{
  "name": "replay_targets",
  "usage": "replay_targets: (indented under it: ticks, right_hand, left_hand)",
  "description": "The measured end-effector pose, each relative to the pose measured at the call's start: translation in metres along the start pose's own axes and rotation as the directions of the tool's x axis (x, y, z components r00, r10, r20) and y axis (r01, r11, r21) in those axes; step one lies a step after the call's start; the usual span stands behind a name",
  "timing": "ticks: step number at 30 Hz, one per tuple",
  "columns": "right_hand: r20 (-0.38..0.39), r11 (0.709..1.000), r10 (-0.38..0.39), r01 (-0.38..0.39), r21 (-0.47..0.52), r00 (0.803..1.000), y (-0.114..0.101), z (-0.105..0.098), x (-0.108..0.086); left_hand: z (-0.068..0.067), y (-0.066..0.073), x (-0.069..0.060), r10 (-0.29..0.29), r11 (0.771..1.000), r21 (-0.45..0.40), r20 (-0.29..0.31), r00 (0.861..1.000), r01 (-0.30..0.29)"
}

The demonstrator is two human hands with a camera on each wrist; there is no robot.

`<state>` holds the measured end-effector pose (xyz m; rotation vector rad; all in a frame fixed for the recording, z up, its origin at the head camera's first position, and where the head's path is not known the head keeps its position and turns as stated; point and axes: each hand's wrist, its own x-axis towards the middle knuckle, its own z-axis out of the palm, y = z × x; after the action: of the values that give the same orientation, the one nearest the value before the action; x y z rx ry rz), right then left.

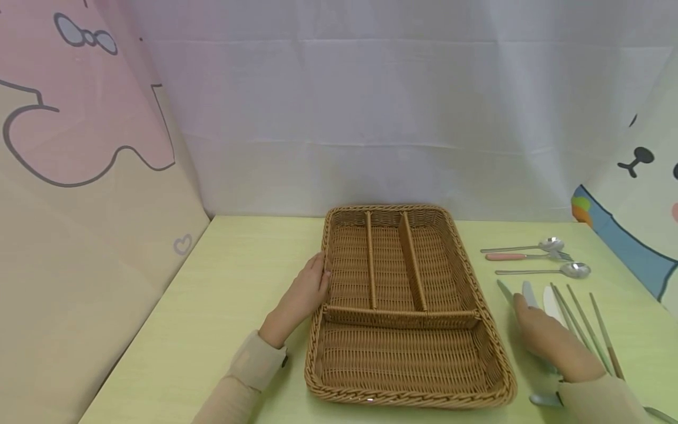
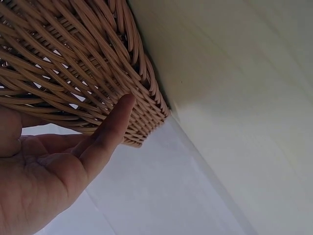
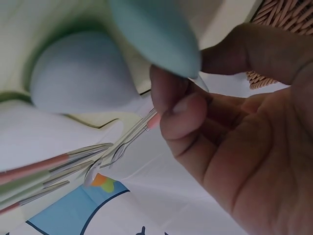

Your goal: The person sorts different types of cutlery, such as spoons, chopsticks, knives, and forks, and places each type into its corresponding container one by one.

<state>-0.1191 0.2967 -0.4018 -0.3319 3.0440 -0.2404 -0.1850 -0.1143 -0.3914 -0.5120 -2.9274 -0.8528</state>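
Observation:
A brown wicker basket [image 1: 371,316] with several compartments sits in mid-table. My left hand [image 1: 304,290] holds its left rim, a finger [image 2: 115,125] lying along the outer wall in the left wrist view. To the basket's right, my right hand [image 1: 551,341] pinches the pale green handle of a knife [image 3: 159,36] between thumb and fingers. The rest of that knife is mostly hidden by the hand. Beside it lie a knife with a grey-blue handle [image 3: 80,73] and one with a white handle [image 1: 552,303].
Several chopsticks [image 1: 602,327] lie right of the knives. Farther back are a spoon [image 1: 551,244], a pink-handled fork [image 1: 505,257] and another spoon [image 1: 574,270]. A white cloth [image 1: 339,118] closes off the back, with printed cloths [image 1: 95,235] at both sides.

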Motion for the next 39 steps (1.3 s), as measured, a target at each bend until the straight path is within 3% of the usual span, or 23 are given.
replay_targets:
  ticks: [19,28,39]
  right_hand:
    - [-0.055,0.993,0.082,-0.077,0.093,0.995,-0.013,-0.02,0.007]
    - [-0.187,0.993,0.028,-0.006,0.117,0.982,-0.029,-0.031,0.015]
    - [-0.265,0.996,-0.034,0.054,0.071,0.964,-0.044,-0.044,0.031]
  left_hand:
    - [0.001,0.001,-0.002,0.026,0.999,0.02,-0.03,0.999,-0.026]
    - [0.001,0.001,-0.002,0.029,0.999,0.022,-0.03,0.999,-0.029]
    - [0.003,0.0,-0.001,0.021,1.0,0.014,-0.032,0.999,-0.02]
